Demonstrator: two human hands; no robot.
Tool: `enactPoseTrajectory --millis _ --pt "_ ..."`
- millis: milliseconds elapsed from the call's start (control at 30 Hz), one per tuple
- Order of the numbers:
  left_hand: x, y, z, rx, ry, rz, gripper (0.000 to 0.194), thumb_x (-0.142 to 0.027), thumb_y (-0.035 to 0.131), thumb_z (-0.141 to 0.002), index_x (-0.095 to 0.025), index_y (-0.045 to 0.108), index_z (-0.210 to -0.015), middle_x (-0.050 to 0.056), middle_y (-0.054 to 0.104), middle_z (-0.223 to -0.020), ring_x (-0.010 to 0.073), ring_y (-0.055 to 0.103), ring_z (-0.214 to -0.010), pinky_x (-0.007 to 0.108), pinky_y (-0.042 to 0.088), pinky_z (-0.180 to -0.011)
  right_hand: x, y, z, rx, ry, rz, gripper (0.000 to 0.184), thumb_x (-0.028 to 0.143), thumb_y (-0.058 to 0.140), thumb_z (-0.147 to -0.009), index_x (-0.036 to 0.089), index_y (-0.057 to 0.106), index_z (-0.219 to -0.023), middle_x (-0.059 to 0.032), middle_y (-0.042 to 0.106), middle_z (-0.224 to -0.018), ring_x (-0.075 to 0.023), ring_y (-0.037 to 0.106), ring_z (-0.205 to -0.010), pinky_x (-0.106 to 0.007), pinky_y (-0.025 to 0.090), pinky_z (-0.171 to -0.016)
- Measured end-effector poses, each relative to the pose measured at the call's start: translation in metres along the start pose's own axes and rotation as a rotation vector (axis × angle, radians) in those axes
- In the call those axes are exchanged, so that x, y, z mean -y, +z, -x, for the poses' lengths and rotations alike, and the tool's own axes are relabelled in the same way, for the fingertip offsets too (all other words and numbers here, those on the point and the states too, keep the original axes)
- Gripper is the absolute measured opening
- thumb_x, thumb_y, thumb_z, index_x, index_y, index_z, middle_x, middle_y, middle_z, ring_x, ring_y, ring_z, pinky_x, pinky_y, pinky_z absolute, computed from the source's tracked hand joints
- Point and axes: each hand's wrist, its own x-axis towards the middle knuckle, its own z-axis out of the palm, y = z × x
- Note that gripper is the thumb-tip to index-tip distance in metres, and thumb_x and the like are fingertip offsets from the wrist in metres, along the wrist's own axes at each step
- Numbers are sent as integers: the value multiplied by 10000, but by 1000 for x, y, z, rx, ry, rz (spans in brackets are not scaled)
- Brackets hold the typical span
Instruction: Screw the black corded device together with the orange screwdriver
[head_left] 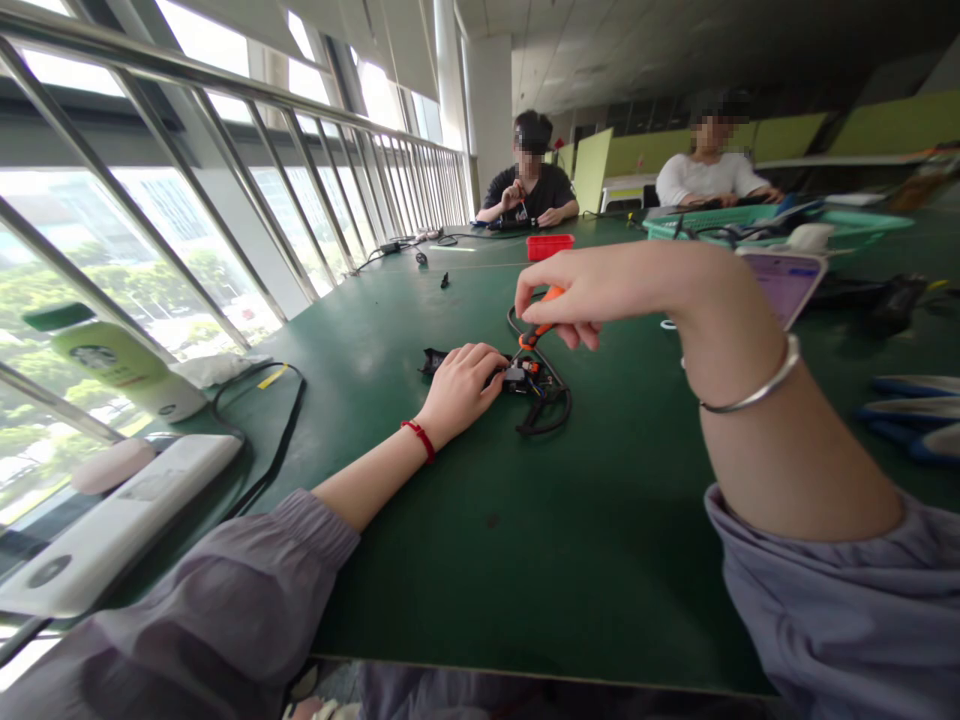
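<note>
My right hand (559, 290) grips the orange and black handle of a screwdriver (534, 335), its shaft slanting down to a small black device. That black device (517, 378) lies on the green table with its inside exposed, showing coloured wires and a dark block. Over its left part rests my left hand (465, 385), fingers closed round it and pressing it to the tabletop. A black cable (559, 415) curls on the table at the device's right side. Exactly where the screwdriver tip meets the device is too small to tell.
Left: a green-capped bottle (116, 360), a white flat device (127, 520) and a black cable (296, 410). Beyond: a red tray (550, 247). Right: a phone (787, 285), a teal basket (862, 235) and blue-handled tools (919, 415). Two people sit across the table (525, 560).
</note>
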Motion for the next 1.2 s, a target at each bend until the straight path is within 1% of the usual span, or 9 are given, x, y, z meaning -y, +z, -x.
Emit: enactPoseTrajectory --millis 133,267,367,467,600,767,967,1100,1200 --pt "-1 -1 0 6 -15 20 153 -291 479 -884 -201 555 -983 31 612 -996 184 542 -922 317 407 -824 -1 0 0 -46 -19 66 328 289 549 -764 205 579 -1080 -39 650 -794 -165 605 -631 -289 408 -548" --pt "-2 -1 0 5 -10 13 166 -321 531 -849 -201 547 -964 30 607 -999 189 543 -918 316 410 -812 -2 1 -2 -37 -23 64 318 343 556 -772 208 590 -1059 -37 648 -783 -163 604 -623 -287 403 -543" --pt "-1 0 0 3 -12 5 141 -296 539 -841 -204 545 -948 28 607 -989 186 545 -912 313 408 -810 1 1 -2 -16 51 35 379 463 432 -851 173 595 -1034 -37 619 -655 -151 576 -538 -300 405 -542" --pt "-1 0 0 3 -9 4 132 -287 531 -846 -205 542 -949 26 607 -976 182 545 -899 311 408 -809 4 1 0 2 113 21 460 469 291 -905 144 599 -1009 -31 573 -555 -136 520 -454 -313 393 -533" --pt "0 1 0 -2 -3 2 123 -285 525 -850 -203 532 -943 25 605 -972 178 543 -890 309 409 -805 1 0 1 -51 32 43 317 385 446 -850 172 579 -1043 -21 596 -615 -134 530 -499 -294 370 -529" --pt "0 1 1 -9 -9 -11 123 -289 539 -840 -201 520 -923 26 603 -970 182 538 -888 305 410 -790 -1 0 0 -141 -50 70 346 362 570 -771 205 557 -1079 -20 611 -732 -135 552 -580 -276 354 -545" --pt "0 2 0 -4 -7 -6 122 -294 530 -846 -203 518 -926 28 597 -959 180 539 -881 302 412 -785 5 -1 3 -53 36 13 458 506 285 -902 158 555 -1027 -20 570 -603 -126 517 -488 -298 374 -556" --pt "0 1 -1 6 -22 -8 121 -299 522 -846 -203 513 -920 35 592 -957 184 540 -873 305 413 -776 3 -2 4 -70 -42 37 325 404 434 -858 179 551 -1061 -24 596 -672 -139 553 -556 -293 373 -573" --pt "-1 0 0 8 -38 -7 124 -307 522 -842 -203 511 -908 39 589 -948 189 540 -871 310 414 -777 3 -1 2 -126 -61 61 341 396 510 -812 201 545 -1090 -32 611 -739 -155 572 -614 -293 369 -581"
